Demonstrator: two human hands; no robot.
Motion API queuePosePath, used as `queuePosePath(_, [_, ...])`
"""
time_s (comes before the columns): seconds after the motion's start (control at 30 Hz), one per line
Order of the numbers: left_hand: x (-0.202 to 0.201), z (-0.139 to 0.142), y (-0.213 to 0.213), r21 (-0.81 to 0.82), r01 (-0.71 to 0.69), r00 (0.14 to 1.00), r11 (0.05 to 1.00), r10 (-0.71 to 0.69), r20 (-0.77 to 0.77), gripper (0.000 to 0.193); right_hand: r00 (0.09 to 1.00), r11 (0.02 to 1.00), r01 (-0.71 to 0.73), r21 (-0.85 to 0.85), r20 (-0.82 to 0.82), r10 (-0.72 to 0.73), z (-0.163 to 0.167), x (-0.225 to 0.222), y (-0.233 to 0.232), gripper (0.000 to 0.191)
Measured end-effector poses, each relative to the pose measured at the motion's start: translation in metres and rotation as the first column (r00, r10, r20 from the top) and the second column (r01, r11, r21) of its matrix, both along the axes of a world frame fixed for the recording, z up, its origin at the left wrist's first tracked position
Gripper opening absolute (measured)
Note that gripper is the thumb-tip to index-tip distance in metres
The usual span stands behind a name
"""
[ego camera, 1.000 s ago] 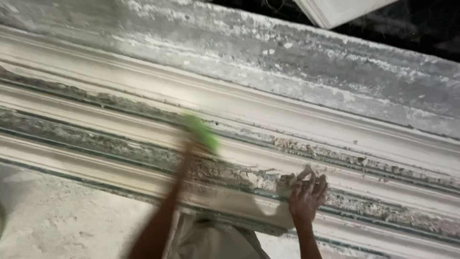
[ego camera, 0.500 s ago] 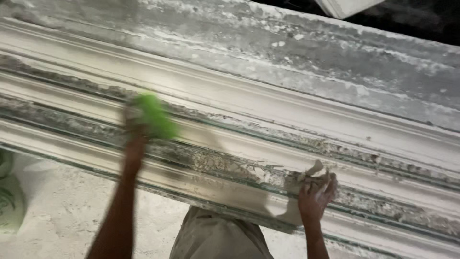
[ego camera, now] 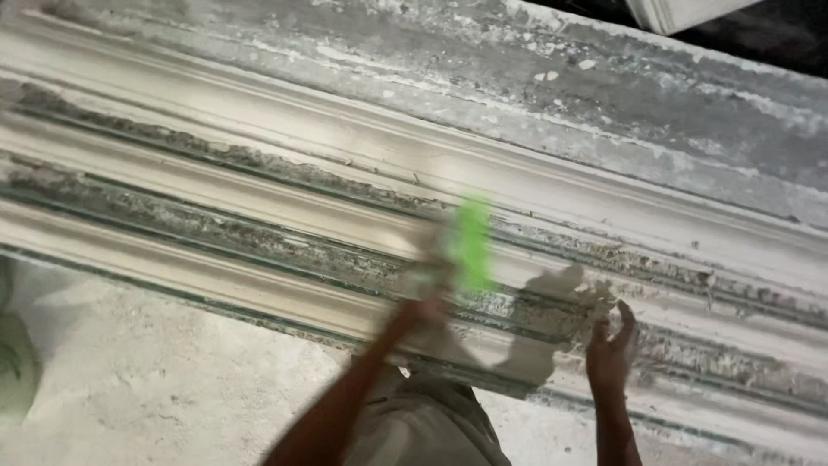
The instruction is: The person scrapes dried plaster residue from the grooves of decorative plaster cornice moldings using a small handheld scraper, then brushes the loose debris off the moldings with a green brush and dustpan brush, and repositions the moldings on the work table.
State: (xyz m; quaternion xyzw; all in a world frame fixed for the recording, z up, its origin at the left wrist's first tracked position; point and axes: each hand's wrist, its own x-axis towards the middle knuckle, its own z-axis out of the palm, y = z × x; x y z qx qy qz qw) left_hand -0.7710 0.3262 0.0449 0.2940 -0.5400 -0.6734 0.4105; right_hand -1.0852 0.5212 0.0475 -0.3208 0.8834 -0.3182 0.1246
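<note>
Blurred left hand (ego camera: 427, 298) at about 6 o'clock, wrapped around a bright green tool (ego camera: 473, 242), perhaps a brush or sponge, too smeared to identify, held against the ridged plaster moulding (ego camera: 259, 207). Right hand (ego camera: 611, 349) at 4 o'clock, fingers loosely spread, empty, resting on the moulding's crusted lower ridge. Forearms cut off by the bottom edge; pale round object (ego camera: 13, 362) half cropped at 8 o'clock.

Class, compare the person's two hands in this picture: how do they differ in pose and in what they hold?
The left hand is blurred and grips a green tool; the right hand is sharp and holds nothing. The left hand sits mid-moulding; the right hand rests, fingers spread, near its lower edge. Both touch the long plaster moulding.
</note>
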Motion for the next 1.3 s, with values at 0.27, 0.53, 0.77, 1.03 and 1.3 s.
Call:
queuePosePath(0.27, [0.283,0.040,-0.100,-0.262,-0.715,0.583,0.649,0.759,0.289,0.085,0.993,0.995,0.074,-0.066,0.102,-0.067,-0.034,0.045,0.067,0.043])
queuePosePath(0.53, [-0.048,-0.068,0.082,0.504,0.272,0.957,0.820,-0.283,-0.057,0.096,0.930,0.960,-0.279,-0.019,-0.256,0.265,-0.038,0.119,-0.033,0.040])
queuePosePath(0.77, [0.263,-0.028,-0.096,0.059,-0.115,0.986,0.992,0.106,0.129,0.098,0.918,0.953,0.169,-0.251,0.392,-0.059,0.001,0.144,0.071,0.039])
queuePosePath(1.03, [0.238,-0.045,-0.024,0.079,-0.305,0.897,0.949,0.258,0.360,0.091,0.858,0.917,0.240,-0.317,0.511,-0.048,-0.052,0.186,0.118,0.049])
queuePosePath(1.3, [0.059,-0.058,0.110,0.203,0.537,0.843,0.819,-0.529,-0.096,0.074,0.933,0.959,0.113,-0.261,0.360,-0.012,-0.053,0.162,0.098,0.061])
